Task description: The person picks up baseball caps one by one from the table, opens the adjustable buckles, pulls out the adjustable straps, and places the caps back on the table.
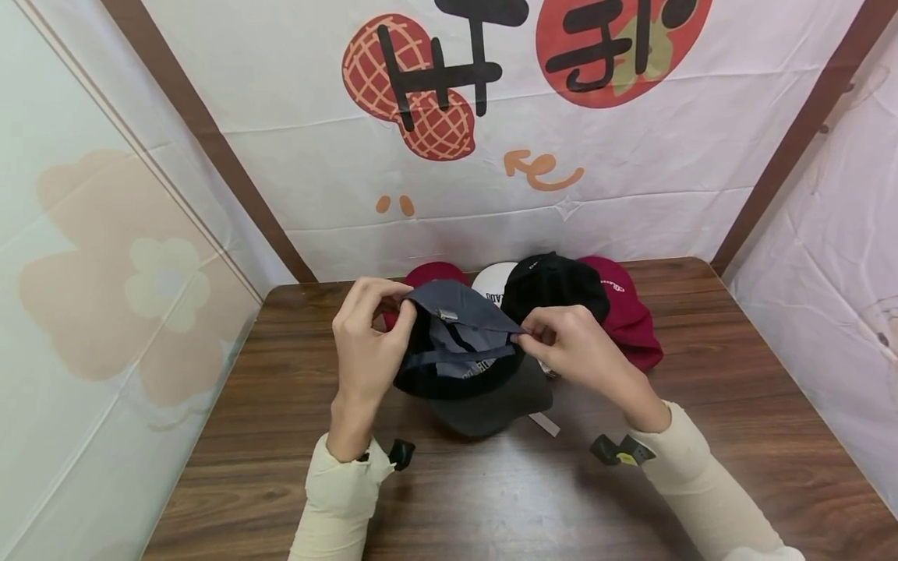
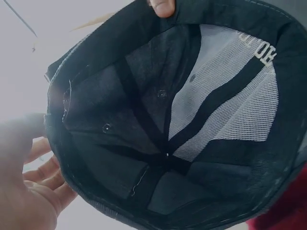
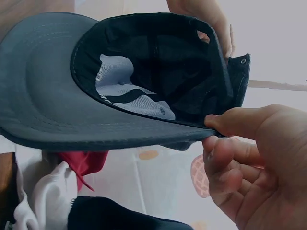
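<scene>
Both hands hold a dark navy-grey baseball cap [image 1: 459, 302] by its edge, raised above the table. Its hollow inside shows a pale mesh-like patch [image 2: 235, 105] and black seam tape. In the head view the brim [image 1: 484, 405] points toward the person, and a strap [image 1: 459, 357] crosses the crown. My left hand [image 1: 372, 335] grips the left edge between thumb and fingers. On the other side, my right hand [image 1: 578, 351] pinches the edge, thumb against fingertips, as the right wrist view also shows. A white tag [image 1: 544, 425] sticks out beside the brim.
Behind the held cap, a black cap [image 1: 557, 288], a white cap [image 1: 494, 279] and dark red caps [image 1: 634, 331] lie at the back of the wooden table [image 1: 730, 436]. Printed fabric walls [image 1: 295, 171] stand around it.
</scene>
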{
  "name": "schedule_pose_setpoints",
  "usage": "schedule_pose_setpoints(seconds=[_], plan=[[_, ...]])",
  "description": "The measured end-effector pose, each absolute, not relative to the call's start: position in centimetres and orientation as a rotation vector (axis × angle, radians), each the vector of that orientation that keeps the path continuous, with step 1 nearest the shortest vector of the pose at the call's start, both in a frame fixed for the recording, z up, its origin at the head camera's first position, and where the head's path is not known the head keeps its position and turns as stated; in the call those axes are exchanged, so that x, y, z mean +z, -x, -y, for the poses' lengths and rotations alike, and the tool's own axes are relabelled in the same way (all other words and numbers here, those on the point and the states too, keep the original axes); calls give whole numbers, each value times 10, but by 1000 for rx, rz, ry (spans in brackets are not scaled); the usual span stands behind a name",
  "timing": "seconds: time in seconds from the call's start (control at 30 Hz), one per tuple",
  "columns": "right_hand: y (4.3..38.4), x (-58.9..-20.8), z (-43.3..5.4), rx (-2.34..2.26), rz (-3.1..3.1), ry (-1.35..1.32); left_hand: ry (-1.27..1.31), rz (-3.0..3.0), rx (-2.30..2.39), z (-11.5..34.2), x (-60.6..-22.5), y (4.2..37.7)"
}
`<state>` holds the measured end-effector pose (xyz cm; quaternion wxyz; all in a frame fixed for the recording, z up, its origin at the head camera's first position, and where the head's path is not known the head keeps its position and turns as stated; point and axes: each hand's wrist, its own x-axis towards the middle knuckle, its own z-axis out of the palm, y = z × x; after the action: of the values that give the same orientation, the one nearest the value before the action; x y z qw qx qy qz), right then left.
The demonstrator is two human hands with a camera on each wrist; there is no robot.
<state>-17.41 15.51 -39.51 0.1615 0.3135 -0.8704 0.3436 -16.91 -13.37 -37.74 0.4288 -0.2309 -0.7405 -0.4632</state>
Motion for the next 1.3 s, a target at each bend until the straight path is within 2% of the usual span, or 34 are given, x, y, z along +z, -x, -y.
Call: schedule_pose_setpoints(seconds=[0.53, 0.87, 1.3], plan=[[190, -371, -151, 982, 2144, -874, 622, 1707, -1139, 127, -346, 163], [207, -365, -144, 941, 2012, -814, 644, 1679, -1186, 124, -343, 163], [241, -378, -137, 930, 1937, -688, 682, 1751, -1185, 120, -350, 179]])
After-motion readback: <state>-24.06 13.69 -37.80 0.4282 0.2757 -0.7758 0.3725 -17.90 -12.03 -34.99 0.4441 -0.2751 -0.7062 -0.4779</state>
